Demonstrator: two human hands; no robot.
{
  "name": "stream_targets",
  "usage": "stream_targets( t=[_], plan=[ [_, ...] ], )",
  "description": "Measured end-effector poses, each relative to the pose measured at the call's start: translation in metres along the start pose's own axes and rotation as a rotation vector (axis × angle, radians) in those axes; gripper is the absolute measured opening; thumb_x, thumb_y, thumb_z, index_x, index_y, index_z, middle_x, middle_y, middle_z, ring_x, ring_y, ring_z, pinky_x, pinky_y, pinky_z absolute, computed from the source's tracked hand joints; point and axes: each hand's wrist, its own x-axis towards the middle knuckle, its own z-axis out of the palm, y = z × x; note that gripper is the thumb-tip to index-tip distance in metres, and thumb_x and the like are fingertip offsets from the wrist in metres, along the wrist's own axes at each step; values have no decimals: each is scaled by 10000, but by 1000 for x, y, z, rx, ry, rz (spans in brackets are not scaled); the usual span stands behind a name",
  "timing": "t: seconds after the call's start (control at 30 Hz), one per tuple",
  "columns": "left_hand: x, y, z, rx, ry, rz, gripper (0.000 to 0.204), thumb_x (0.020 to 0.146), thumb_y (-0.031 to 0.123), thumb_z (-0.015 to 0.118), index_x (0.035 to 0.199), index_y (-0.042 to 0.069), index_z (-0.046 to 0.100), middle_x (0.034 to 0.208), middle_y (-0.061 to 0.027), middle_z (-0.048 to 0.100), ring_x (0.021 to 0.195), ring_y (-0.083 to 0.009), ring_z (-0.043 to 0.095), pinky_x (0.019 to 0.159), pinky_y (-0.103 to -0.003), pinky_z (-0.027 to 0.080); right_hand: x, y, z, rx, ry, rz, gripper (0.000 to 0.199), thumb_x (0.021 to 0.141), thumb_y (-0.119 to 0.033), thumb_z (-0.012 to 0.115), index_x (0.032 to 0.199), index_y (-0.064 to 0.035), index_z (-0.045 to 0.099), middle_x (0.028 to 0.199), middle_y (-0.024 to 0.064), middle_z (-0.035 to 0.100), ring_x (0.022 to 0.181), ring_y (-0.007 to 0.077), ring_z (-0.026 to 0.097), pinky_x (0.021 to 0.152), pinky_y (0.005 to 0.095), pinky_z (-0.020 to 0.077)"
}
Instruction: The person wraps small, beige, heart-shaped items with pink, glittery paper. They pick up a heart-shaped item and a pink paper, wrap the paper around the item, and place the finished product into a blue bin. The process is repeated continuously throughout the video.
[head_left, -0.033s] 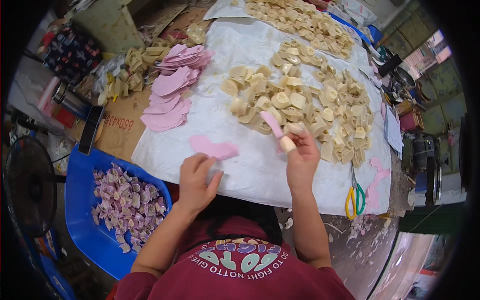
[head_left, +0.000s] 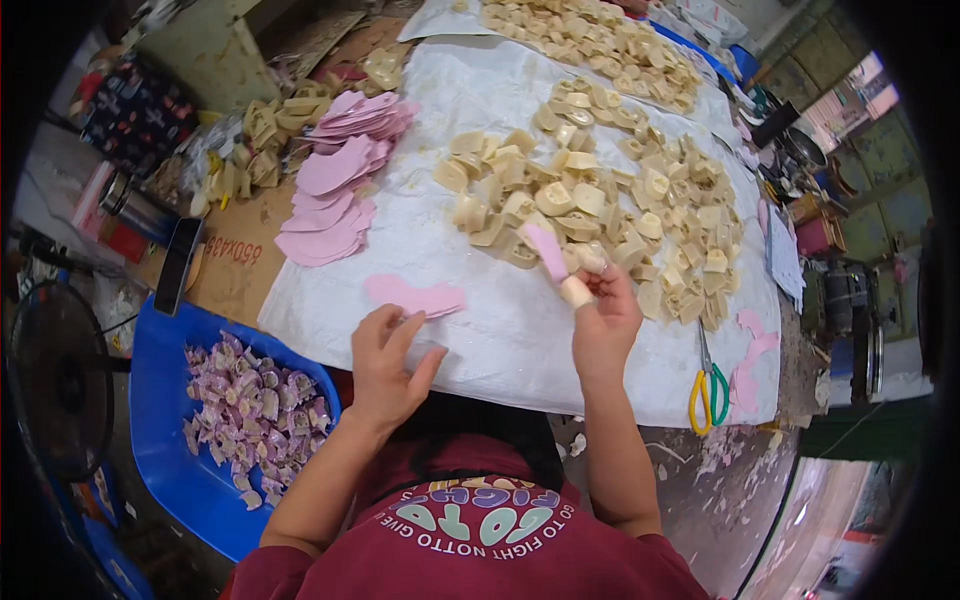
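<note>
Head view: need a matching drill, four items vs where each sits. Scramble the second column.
Items:
1. scissors
2. blue tub
3. pink sheet stack
4. single pink sheet

Places:
A. on the white cloth, just ahead of the left hand
B. near cloth edge, right of the right hand
C. far left, on the cloth's left edge
D. low left, off the table

Pairs: 1-B, 2-D, 3-C, 4-A
</note>
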Motion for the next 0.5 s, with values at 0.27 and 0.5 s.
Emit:
stream_targets(
  t=[0.27,0.5],
  plan=[
    [30,53,25,-1212,-349,-830,369,994,255,496,1233,-18,559,1151,-136,640,998,-212,633,836,-310,516,-44,-16,-10,-403,-222,-288,280,712,20,622,990,-10,606,899,136,615,837,319,581,766,374,463],
    [36,48,26,-1250,-254,-882,381,964,259,548,1225,-19,544,1188,-184,615,1110,-285,605,837,-360,567,3,24,-90,-1259,35,-185,322,772,-102,628,1063,23,572,1239,190,520,1185,368,467,1009,522,322]
  ],
)
